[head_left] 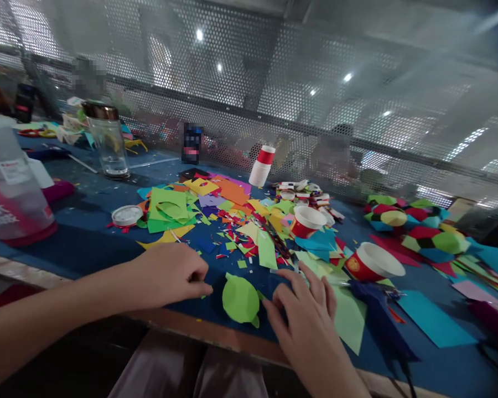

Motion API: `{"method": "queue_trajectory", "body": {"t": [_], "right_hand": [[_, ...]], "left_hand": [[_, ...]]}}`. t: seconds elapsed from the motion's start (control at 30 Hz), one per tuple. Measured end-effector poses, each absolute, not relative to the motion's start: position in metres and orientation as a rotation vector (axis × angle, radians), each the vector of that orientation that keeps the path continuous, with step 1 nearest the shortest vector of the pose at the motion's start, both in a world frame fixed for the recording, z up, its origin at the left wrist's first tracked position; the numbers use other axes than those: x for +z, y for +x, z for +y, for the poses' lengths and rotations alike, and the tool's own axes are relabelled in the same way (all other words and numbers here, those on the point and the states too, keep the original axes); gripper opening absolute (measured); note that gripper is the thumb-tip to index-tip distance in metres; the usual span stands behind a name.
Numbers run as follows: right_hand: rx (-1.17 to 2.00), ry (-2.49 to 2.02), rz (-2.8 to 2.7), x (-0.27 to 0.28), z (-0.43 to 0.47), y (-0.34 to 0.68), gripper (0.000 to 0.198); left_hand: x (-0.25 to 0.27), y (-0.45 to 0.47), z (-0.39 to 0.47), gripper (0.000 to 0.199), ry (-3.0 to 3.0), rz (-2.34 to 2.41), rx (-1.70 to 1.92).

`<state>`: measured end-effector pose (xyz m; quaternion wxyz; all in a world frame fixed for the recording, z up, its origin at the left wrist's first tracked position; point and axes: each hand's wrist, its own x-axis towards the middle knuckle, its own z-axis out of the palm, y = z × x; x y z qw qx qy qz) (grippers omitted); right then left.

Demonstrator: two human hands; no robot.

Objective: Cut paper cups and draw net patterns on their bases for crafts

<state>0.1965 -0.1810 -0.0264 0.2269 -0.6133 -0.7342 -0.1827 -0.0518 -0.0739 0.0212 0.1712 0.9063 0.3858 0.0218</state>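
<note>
A light green paper cutout [240, 298], roundish with small tabs on its edge like a turtle, lies flat near the table's front edge between my hands. My left hand [170, 273] is to its left, with fingers curled in and thumb pressed toward them; a tiny green bit shows by the fingertips, and what they hold, if anything, is unclear. To the right, my right hand [307, 312] has its fingers apart and bent, the thumb tip beside a tab of the cutout. Pale green paper [351, 318] lies beyond this hand.
A blue glue gun [382, 315] and a tipped paper cup [373, 262] are at right. Colored paper scraps [232, 190] cover the middle. Stacked cups [262, 166] stand behind. A glass bottle [108, 141] and a large plastic bottle [14, 188] stand left, before a perforated metal screen [240, 83].
</note>
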Motion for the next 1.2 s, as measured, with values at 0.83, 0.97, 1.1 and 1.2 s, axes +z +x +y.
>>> {"method": "queue_trajectory", "body": {"t": [0.83, 0.97, 1.1, 1.2], "right_hand": [[-0.376, -1.556, -1.552, -0.056, -0.191, 0.142, 0.066], [-0.359, -1.41, -1.551, -0.049, -0.197, 0.148, 0.071], [-0.461, -1.3, -1.725, -0.047, -0.204, 0.161, 0.082], [-0.459, -1.275, -1.795, -0.051, -0.209, 0.167, 0.086]], "left_hand": [[-0.023, -0.065, -0.099, 0.041, 2.769, 1.168, 0.86], [-0.019, -0.064, -0.11, 0.021, 2.664, 0.899, 1.08], [-0.017, -0.055, -0.12, 0.046, 2.475, 0.82, 1.176], [-0.017, -0.048, -0.12, 0.046, 2.333, 0.817, 1.111]]}}
